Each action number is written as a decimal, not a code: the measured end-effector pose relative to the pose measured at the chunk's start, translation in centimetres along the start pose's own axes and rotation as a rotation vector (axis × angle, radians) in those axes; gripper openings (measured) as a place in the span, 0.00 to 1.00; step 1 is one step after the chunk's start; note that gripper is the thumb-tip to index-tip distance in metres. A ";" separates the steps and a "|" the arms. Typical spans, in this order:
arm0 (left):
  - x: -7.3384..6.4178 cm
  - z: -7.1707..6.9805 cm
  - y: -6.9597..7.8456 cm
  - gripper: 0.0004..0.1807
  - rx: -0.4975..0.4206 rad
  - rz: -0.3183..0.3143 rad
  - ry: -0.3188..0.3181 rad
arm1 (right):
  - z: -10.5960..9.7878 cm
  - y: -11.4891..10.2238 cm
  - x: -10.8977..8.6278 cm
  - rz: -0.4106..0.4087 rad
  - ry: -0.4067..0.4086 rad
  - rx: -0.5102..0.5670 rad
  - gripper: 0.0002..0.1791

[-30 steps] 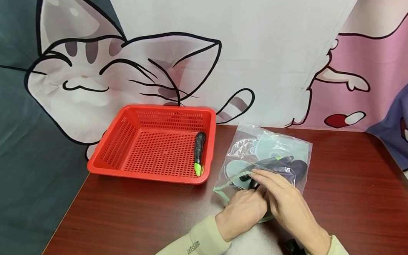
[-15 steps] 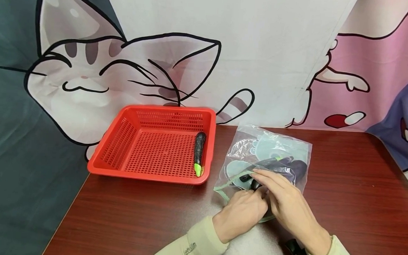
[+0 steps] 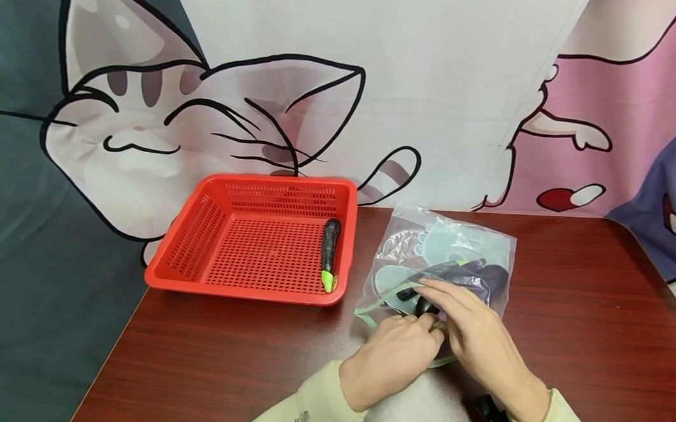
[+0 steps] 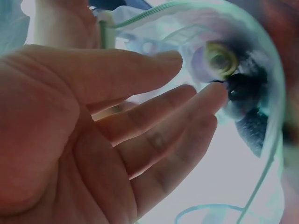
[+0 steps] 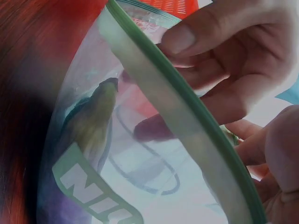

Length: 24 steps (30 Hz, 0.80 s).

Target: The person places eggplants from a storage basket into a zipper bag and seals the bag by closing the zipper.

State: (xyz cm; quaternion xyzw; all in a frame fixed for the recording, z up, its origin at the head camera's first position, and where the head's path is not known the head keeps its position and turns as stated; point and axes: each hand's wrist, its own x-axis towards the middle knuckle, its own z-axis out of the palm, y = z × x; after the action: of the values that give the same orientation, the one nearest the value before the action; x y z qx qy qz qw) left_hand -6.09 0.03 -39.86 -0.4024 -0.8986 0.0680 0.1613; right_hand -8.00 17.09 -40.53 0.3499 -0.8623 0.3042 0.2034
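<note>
A clear zip bag (image 3: 407, 246) with a green-edged mouth lies on the table, holding several dark vegetables. A purple eggplant (image 3: 492, 279) shows through its plastic, and an eggplant with a yellowish-green stem end (image 5: 96, 119) shows in the right wrist view. My left hand (image 3: 393, 354) is at the bag's mouth with its fingertips inside. In the left wrist view its fingers (image 4: 159, 140) are nearly straight, near a purple eggplant's stem end (image 4: 219, 63) and black, shiny vegetables (image 4: 247, 95), apart from them. My right hand (image 3: 480, 339) holds the bag's rim up.
A red perforated basket (image 3: 248, 289) stands left of the bag. Along its right side lies a long black vegetable (image 3: 329, 252) with a bright green end. A cartoon-printed cloth (image 3: 463, 115) hangs behind the brown table (image 3: 221, 351).
My left hand has drawn back slightly to the left and down, baring more of the vegetables at the bag's mouth. The right hand and the basket have stayed in place.
</note>
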 end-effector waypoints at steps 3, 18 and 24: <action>-0.3 -0.6 -0.4 0.09 -0.020 0.012 -0.002 | 0.0 0.0 0.0 0.000 0.001 -0.007 0.29; -1.1 -3.6 -2.9 0.11 -0.240 0.007 -0.107 | 0.1 0.2 0.2 -0.011 0.000 0.002 0.23; -1.6 -4.5 -4.4 0.13 -0.334 -0.051 -0.083 | 0.1 0.0 0.1 -0.002 -0.008 0.000 0.28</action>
State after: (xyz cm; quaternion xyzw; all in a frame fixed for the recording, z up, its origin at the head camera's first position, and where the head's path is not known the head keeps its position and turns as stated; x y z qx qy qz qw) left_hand -6.59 -4.11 -34.88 -0.3975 -0.9132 -0.0701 0.0567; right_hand -8.06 16.99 -40.54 0.3518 -0.8628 0.3027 0.2004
